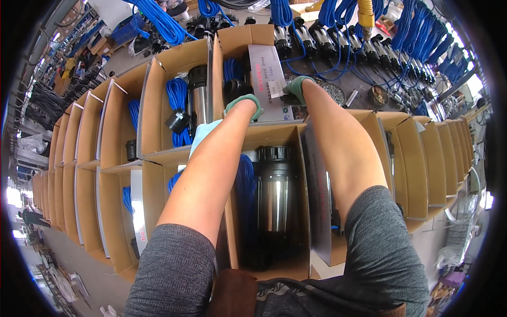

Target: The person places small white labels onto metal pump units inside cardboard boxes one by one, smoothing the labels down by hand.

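Both my hands reach forward in green gloves. My left hand (247,103) is at the open cardboard box (240,37) straight ahead, beside a black pump end (236,90) and a coil of blue cable (232,70) inside it; my wrist hides most of its fingers. My right hand (299,87) is by the right edge of that box's white printed side panel (266,68), near a small white label (276,89); its fingers are hidden too. What either hand grips cannot be made out. Below my left forearm shows a light blue sheet (203,134).
Closer to me, a box holds a steel-and-black pump (274,190). Another steel pump (199,100) stands in the box at left beside coiled cable (177,100). Rows of open boxes (433,153) stretch to both sides. Beyond are a parts bowl (378,95), several pumps and hanging blue cables (163,21).
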The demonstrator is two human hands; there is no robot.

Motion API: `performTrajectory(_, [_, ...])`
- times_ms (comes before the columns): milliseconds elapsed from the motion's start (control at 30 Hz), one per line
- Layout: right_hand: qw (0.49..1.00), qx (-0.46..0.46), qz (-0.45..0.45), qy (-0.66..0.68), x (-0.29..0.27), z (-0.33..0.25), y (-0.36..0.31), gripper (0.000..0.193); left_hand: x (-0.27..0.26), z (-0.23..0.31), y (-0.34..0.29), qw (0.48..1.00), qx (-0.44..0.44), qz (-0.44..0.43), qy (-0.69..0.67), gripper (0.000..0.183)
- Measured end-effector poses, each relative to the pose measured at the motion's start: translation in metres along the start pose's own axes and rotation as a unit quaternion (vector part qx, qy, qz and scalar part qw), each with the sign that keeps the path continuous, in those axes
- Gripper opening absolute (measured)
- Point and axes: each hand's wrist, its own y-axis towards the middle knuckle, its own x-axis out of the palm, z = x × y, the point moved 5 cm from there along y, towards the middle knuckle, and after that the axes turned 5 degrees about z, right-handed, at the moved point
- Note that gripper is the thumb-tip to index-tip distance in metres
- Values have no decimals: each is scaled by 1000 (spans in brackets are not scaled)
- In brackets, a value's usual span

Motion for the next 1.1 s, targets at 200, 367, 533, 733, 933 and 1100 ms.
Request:
performTrajectory(200, [966, -61, 65, -243, -8, -12, 61, 22, -7, 3, -29, 999, -21, -6, -40, 64])
performTrajectory(367, [962, -42, 41, -267, 0, -14, 31, 32, -6, 2, -33, 997, -40, -14, -68, 63])
performTrajectory(533, [848, -120, 150, -495, -7, -32, -35, 60, 8, 1, -1, 994, -91, -11, -50, 62])
performTrajectory(733, [964, -230, 65, -113, -2, -39, -54, 33, 13, 8, 15, 993, -73, -44, -84, 54])
performTrajectory(933, [932, -340, 60, 108, 10, -53, -40, 43, 1, 7, -5, 996, -12, 60, -72, 46])
performTrajectory(1100, [869, -461, 160, -77, -29, -76, -85, 44, 18, 3, 9, 971, -127, -101, -174, 51])
